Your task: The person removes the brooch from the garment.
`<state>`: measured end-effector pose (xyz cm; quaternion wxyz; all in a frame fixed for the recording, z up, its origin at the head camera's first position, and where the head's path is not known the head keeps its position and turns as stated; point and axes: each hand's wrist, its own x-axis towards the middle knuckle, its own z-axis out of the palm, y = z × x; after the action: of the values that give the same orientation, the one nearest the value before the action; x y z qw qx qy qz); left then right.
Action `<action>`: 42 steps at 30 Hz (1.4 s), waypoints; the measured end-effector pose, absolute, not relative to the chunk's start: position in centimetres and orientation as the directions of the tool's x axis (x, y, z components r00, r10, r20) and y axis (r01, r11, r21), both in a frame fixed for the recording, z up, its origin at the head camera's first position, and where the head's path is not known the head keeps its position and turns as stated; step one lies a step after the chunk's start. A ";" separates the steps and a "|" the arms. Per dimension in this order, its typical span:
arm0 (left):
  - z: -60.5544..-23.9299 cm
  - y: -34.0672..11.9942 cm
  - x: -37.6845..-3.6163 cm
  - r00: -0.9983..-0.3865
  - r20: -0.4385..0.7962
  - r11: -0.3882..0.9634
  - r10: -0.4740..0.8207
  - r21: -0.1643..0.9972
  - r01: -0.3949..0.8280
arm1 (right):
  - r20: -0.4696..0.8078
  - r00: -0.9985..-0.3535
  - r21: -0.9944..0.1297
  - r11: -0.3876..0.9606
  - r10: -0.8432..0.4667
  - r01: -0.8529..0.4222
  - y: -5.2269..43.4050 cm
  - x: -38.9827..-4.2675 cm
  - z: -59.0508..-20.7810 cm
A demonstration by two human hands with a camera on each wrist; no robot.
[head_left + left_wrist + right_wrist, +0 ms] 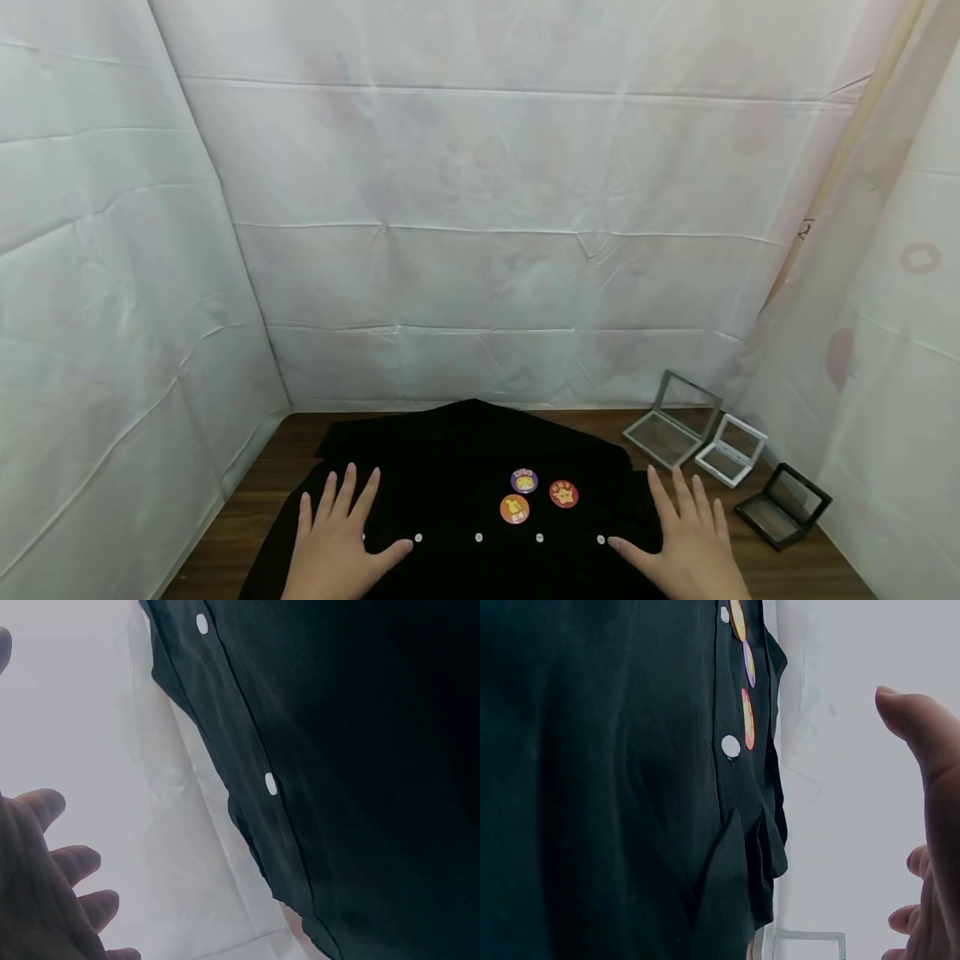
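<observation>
A black shirt (450, 450) with a row of white buttons (478, 537) lies spread on the table. Three round cartoon badges sit on it right of the middle: a purple badge (524, 481), an orange badge (514, 509) and a red badge (564, 493). My left hand (333, 542) spreads its fingers over the shirt's left part. Over the right part, my right hand (688, 542) does the same, its thumb near a button. Both wrist views show the left fingers (79, 864) and right thumb (919, 727) apart from the cloth, holding nothing.
Three hinged frames with clear panes stand half-unfolded at the right: a grey one (675, 421), a white one (731, 450) and a black one (783, 506). White sheeting (480, 250) encloses the wooden table (225, 533) at the back and sides.
</observation>
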<state>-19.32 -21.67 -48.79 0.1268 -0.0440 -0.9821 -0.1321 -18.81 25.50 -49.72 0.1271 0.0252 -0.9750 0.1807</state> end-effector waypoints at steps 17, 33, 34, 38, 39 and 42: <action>-50.0 -18.1 -20.3 -0.943 0.068 0.893 0.325 0.307 0.330 | 0.186 -0.977 -0.320 0.934 -0.103 -0.159 23.4 -18.7 -52.4; -49.4 -13.4 -23.3 -0.902 -0.051 0.882 0.429 0.239 0.406 | 0.007 -0.960 -0.325 0.908 -0.278 -0.265 18.7 -21.3 -52.1; -49.4 -13.3 -23.6 -0.901 -0.056 0.884 0.430 0.227 0.408 | 0.007 -0.959 -0.324 0.907 -0.283 -0.269 18.3 -21.6 -51.9; -49.5 -12.9 -24.8 -0.894 -0.073 0.888 0.443 0.173 0.426 | 0.044 -0.945 -0.295 0.899 -0.324 -0.322 17.0 -22.6 -51.4; -49.5 -12.7 -25.0 -0.890 -0.076 0.887 0.449 0.160 0.433 | 0.054 -0.940 -0.284 0.897 -0.338 -0.339 16.7 -22.8 -51.4; -49.9 -12.1 -25.6 -0.875 -0.091 0.877 0.476 0.123 0.465 | 0.065 -0.923 -0.247 0.890 -0.379 -0.383 16.1 -23.6 -51.1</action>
<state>-25.60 -12.10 -49.86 -0.0592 -0.2433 -0.9669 -0.0485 -23.58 16.11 -51.08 0.0075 0.1960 -0.9721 0.1283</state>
